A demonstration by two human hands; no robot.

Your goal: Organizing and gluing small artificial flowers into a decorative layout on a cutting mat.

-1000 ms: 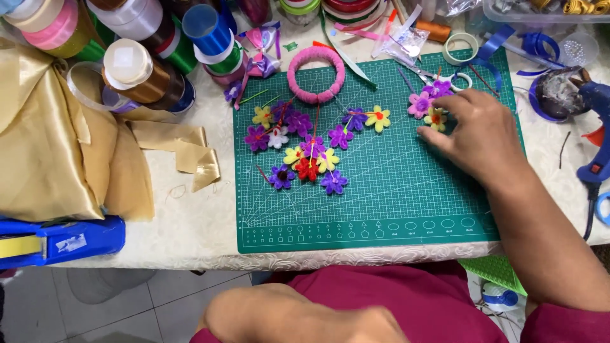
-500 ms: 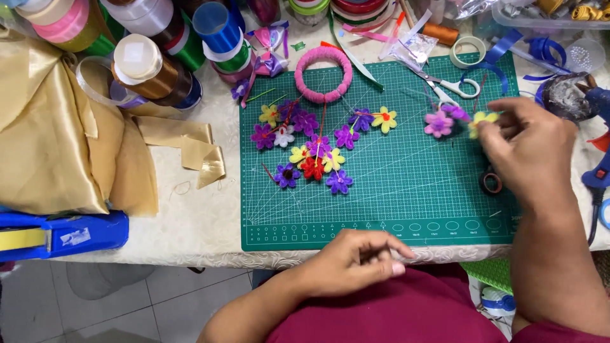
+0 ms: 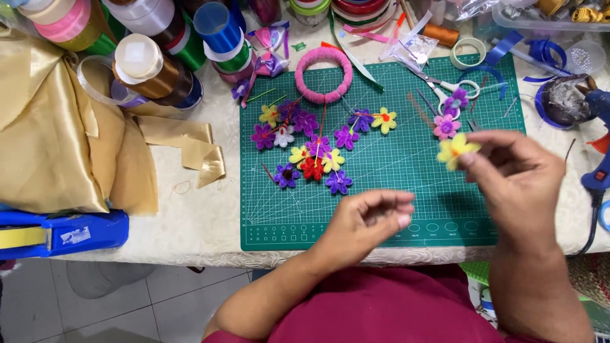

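My right hand (image 3: pixel 520 184) is raised over the right side of the green cutting mat (image 3: pixel 381 209) and pinches a small yellow fabric flower (image 3: pixel 455 150) between thumb and fingers. My left hand (image 3: pixel 365 222) hovers over the mat's front edge with fingers loosely curled and nothing in it. A cluster of small purple, yellow, red and white flowers (image 3: pixel 311 152) lies on the mat's left half. A pink flower (image 3: pixel 446 126) and a purple flower (image 3: pixel 455 100) lie near the right hand. A pink wrapped ring (image 3: pixel 326 74) rests at the mat's far edge.
Scissors (image 3: pixel 445 86) lie at the mat's back right. Ribbon spools (image 3: pixel 152 70) crowd the back left. Gold satin cloth (image 3: pixel 57 140) covers the left of the table, with a blue tape dispenser (image 3: pixel 60 233) in front. A blue glue gun (image 3: pixel 597 140) sits at the right.
My right hand has lifted the yellow flower off the mat and drawn it toward me. My left hand has come up from my lap to the mat's front edge.
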